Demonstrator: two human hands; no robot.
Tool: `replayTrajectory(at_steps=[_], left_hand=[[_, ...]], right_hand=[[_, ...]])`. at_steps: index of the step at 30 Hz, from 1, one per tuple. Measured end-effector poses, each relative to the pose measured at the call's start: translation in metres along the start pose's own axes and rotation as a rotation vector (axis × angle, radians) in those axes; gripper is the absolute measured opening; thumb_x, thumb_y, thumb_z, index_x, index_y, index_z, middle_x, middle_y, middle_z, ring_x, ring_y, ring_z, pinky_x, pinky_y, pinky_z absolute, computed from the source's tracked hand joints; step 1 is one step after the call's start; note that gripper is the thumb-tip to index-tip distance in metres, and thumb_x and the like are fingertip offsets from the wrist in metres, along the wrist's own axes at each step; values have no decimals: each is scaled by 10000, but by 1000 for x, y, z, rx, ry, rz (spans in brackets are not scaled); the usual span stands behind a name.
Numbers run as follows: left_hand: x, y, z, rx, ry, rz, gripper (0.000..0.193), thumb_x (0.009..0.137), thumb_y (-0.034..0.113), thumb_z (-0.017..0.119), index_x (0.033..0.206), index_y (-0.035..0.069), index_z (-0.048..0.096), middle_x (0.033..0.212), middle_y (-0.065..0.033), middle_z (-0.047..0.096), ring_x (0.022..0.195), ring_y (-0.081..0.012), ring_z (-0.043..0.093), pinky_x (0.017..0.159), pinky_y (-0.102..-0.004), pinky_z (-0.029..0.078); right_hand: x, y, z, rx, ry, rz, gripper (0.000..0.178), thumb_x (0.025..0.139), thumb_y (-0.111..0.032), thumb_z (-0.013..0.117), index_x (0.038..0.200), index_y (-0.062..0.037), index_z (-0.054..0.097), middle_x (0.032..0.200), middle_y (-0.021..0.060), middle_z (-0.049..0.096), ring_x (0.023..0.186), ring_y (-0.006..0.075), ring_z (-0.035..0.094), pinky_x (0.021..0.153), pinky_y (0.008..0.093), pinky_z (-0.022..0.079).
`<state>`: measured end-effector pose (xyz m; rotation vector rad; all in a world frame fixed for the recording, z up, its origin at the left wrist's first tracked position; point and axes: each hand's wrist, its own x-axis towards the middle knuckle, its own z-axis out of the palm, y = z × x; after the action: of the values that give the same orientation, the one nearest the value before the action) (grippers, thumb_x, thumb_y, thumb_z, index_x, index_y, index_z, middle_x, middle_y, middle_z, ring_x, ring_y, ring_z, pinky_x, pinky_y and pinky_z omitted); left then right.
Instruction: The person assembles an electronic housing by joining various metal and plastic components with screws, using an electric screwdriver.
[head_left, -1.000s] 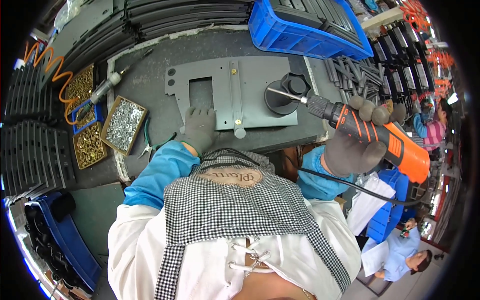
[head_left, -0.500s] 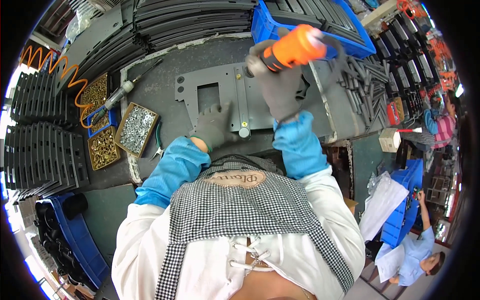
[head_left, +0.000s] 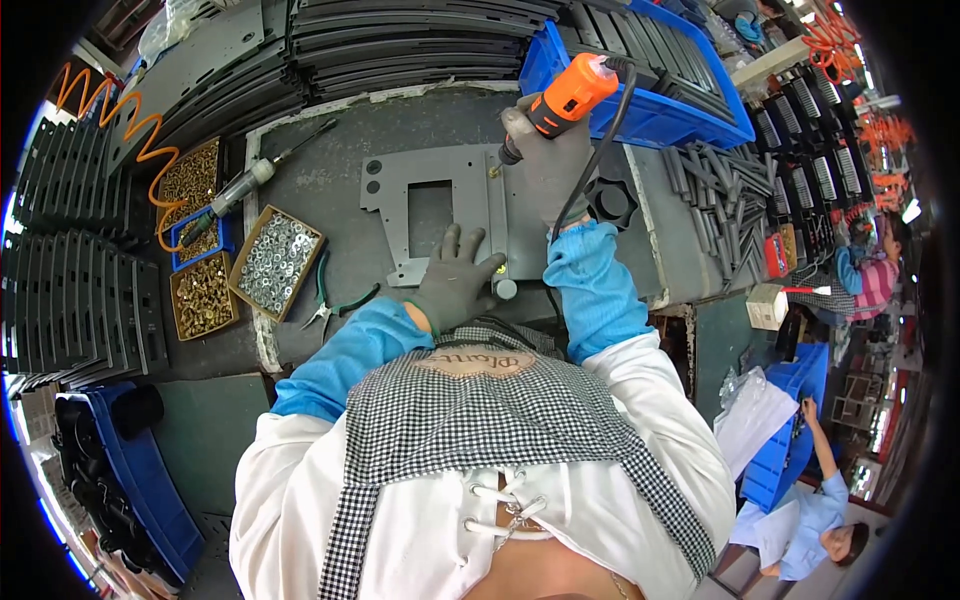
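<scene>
A flat grey metal plate (head_left: 395,218) with a rectangular cutout lies on the bench in front of me, and a narrow metal strip (head_left: 499,225) runs across it. My left hand (head_left: 455,280), gloved in grey, rests on the plate's near edge with its fingers spread, beside the strip's near end. Gripped in my gloved right hand (head_left: 553,168) is an orange electric screwdriver (head_left: 573,94), tilted, its dark nose just beside a brass-coloured screw (head_left: 494,172) at the strip's far end. Whether the bit touches the screw cannot be made out. A black star-shaped knob (head_left: 611,203) lies right of that hand.
Left stand boxes of silvery nuts (head_left: 276,262) and brass-coloured screws (head_left: 205,296), pliers (head_left: 322,300) and another screwdriver (head_left: 243,186). Stacked dark plates (head_left: 400,45) and a blue crate (head_left: 690,103) line the back. Dark tubes (head_left: 720,190) lie right. A cable (head_left: 610,130) hangs by my right hand.
My right hand has brought the screwdriver down and leftward to the strip's far screw. My left hand has shifted slightly right and nearer, its fingers now more spread.
</scene>
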<state>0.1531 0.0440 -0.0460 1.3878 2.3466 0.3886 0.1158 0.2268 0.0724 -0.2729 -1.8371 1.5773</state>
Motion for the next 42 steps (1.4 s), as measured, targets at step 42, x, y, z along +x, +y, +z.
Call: replayTrajectory(at_steps=[42], left_hand=[[1,-6,-45,-67,5,63,931,739,286,761,1556,100,355,1090,-230,667,975,-419,672,847,-492,534]], right_hand=[[-58,-102,-168,382,439,-543,442,1058,-231,510,1375,77,498,1190,129,654,1171,242,594,1136,430,387]])
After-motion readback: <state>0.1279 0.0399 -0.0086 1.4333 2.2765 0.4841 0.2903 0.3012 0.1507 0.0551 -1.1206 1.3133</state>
